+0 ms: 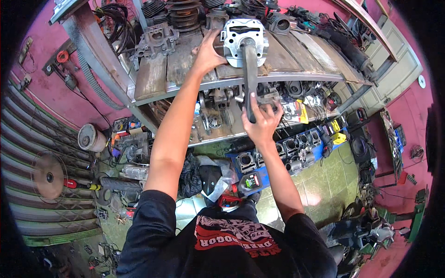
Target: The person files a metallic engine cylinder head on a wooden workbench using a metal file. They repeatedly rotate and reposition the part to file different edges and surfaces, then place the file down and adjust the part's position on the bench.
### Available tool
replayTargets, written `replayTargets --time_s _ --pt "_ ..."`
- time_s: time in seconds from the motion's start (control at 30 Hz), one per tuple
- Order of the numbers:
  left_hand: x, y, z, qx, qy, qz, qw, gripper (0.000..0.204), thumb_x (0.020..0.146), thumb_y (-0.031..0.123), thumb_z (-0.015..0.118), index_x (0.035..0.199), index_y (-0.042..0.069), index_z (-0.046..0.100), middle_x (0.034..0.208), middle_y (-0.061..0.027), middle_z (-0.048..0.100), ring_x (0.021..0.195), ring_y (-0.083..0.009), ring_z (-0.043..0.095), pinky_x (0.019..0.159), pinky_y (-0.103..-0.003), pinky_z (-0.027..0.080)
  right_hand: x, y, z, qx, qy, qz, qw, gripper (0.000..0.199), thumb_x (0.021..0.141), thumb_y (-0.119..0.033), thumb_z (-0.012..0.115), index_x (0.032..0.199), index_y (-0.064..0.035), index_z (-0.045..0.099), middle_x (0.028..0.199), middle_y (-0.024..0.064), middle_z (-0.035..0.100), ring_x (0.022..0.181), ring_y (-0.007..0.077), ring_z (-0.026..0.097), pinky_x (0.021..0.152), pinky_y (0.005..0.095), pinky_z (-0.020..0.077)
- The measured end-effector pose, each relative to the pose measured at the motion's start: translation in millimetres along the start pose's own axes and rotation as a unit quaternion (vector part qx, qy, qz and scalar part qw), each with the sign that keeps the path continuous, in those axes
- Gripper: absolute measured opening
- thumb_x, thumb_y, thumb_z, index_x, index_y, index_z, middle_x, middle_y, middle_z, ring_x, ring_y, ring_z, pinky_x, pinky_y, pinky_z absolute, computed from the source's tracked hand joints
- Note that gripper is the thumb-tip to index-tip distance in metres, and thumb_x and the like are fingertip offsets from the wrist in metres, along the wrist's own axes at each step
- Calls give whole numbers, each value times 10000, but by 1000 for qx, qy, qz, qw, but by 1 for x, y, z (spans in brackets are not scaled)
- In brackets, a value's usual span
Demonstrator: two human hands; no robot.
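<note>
A silver engine cylinder head (233, 38), with bolt holes and a dark slot near its top, stands at the front of the wooden bench top (289, 52). My left hand (208, 54) is closed on its left edge, thumb low and fingers higher up. From its middle opening a long grey bar (250, 76) reaches down past the bench's front edge. Around the bar's lower end is my right hand (262, 119), the index finger lying along it. How deep the bar's far end sits in the opening is hidden.
Finned cylinders (183, 14) and a grey engine casing (157, 41) crowd the bench's back left. Engine parts fill the lower shelf (218, 132). On the floor are a blue mat (320, 150) with several cylinders, a bottle (251, 180) and black bags (189, 176). A fan (48, 177) is at left.
</note>
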State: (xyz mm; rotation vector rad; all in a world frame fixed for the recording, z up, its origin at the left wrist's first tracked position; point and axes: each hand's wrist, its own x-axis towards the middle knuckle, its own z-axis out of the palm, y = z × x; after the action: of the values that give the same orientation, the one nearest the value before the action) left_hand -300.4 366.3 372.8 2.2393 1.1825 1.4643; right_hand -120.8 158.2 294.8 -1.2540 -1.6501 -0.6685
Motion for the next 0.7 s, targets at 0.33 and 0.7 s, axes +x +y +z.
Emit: replayTargets --time_s 0.33,0.7 --pt "0 -9 4 -19 5 -2 1000 1093 511 245 913 1508 203 467 1604 -205 395 1502 -366 354 1137 -676 238 6 0 -5 -30 -32 21 999 569 772 -208 809 1317 -96 694 702 63 663 752 203 636 1024 459 395" --pt "2 -9 5 34 5 8 999 1121 523 318 939 1512 104 456 1560 -223 449 1459 -359 419 1198 -489 313 21 16 0 -39 28 -5 999 644 747 -218 799 1363 -96 654 628 65 638 727 210 613 1003 500 382"
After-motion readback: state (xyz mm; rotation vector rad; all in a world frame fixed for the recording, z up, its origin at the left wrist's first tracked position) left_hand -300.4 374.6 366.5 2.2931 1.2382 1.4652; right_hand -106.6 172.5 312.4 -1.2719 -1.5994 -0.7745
